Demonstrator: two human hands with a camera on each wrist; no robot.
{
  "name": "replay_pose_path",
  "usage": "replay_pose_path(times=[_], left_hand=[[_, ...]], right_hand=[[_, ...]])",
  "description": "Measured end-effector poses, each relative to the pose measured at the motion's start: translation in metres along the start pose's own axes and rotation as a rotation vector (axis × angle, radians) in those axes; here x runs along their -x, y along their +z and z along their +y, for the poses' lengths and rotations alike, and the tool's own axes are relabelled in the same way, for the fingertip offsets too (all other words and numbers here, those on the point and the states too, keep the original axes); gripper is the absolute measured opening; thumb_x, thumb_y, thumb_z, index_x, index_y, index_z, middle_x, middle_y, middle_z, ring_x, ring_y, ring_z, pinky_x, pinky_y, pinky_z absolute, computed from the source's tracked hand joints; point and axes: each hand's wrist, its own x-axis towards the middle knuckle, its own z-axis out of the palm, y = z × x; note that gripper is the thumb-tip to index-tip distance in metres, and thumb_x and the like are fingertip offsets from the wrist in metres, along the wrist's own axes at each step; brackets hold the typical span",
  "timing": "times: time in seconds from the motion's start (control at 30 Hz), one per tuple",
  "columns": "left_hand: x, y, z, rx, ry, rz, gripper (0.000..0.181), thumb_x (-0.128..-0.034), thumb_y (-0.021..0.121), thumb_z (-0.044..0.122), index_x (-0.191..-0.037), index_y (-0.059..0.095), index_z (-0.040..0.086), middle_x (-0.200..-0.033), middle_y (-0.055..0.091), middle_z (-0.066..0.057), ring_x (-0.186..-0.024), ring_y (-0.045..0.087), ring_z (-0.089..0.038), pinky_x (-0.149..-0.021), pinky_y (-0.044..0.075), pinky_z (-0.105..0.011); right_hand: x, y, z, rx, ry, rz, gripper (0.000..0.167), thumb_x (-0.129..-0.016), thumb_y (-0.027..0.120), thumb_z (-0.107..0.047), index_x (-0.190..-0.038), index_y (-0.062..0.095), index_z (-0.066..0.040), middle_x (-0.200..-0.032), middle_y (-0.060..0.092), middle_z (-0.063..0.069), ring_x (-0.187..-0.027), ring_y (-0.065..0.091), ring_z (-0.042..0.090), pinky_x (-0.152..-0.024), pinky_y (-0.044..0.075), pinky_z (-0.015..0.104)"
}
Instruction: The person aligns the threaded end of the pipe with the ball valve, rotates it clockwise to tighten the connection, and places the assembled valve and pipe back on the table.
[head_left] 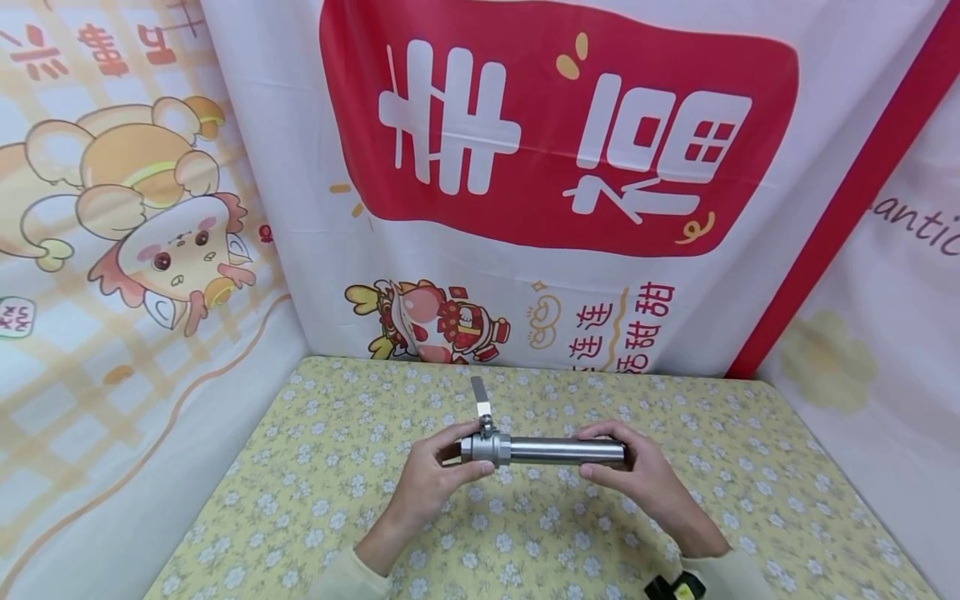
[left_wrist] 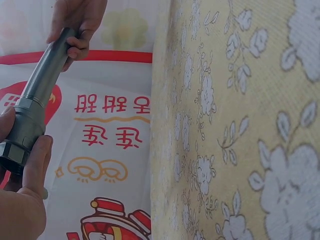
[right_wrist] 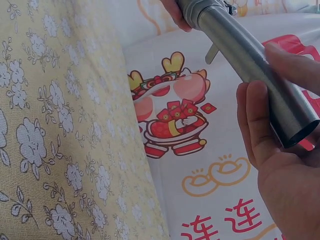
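A metal ball valve (head_left: 486,448) with a flat lever handle (head_left: 480,396) is joined to a straight steel pipe (head_left: 566,451). Both are held level above the table, valve on the left. My left hand (head_left: 433,477) grips the valve body between thumb and fingers. Around the pipe's right end, my right hand (head_left: 637,471) holds on with thumb and fingers. The left wrist view shows the hex end of the valve (left_wrist: 15,152) facing the camera. In the right wrist view the open mouth of the pipe (right_wrist: 302,132) shows beside the palm.
The table has a yellow flowered cloth (head_left: 315,492). Behind it hangs a white printed sheet with a red panel (head_left: 555,125), and another printed sheet (head_left: 135,250) hangs at the left. A small black device (head_left: 675,587) sits at the right wrist.
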Motion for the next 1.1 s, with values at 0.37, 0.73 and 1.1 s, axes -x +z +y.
replay_pose_path(times=[0.37,0.73,1.1], left_hand=[[-0.0002,0.0005,0.0003,0.001,0.002,0.002,0.060,-0.0902,0.090,0.015,-0.147,0.069,0.013,-0.146,0.067,-0.020,-0.113,0.072,-0.029,-0.085,0.067,-0.029],[0.0001,-0.0002,-0.0005,0.004,-0.008,0.001,0.060,-0.0905,0.090,0.016,-0.147,0.070,0.015,-0.147,0.066,-0.019,-0.113,0.071,-0.028,-0.084,0.066,-0.028],[-0.0002,-0.0005,-0.0007,0.003,0.000,-0.005,0.059,-0.0911,0.090,0.016,-0.147,0.070,0.015,-0.147,0.066,-0.019,-0.114,0.071,-0.029,-0.084,0.066,-0.029]], right_hand=[[0.0002,-0.0016,0.0029,0.004,-0.045,-0.046,0.045,-0.102,0.077,-0.008,-0.141,0.058,0.001,-0.144,0.057,0.019,-0.112,0.073,0.019,-0.086,0.067,0.036],[-0.0005,-0.0007,0.0017,0.022,-0.011,-0.033,0.044,-0.102,0.078,-0.012,-0.141,0.061,-0.003,-0.143,0.058,0.019,-0.111,0.073,0.022,-0.086,0.067,0.038],[-0.0009,-0.0001,0.0001,0.036,0.012,-0.018,0.044,-0.102,0.078,-0.015,-0.141,0.062,-0.004,-0.142,0.059,0.018,-0.111,0.073,0.021,-0.087,0.066,0.037]])
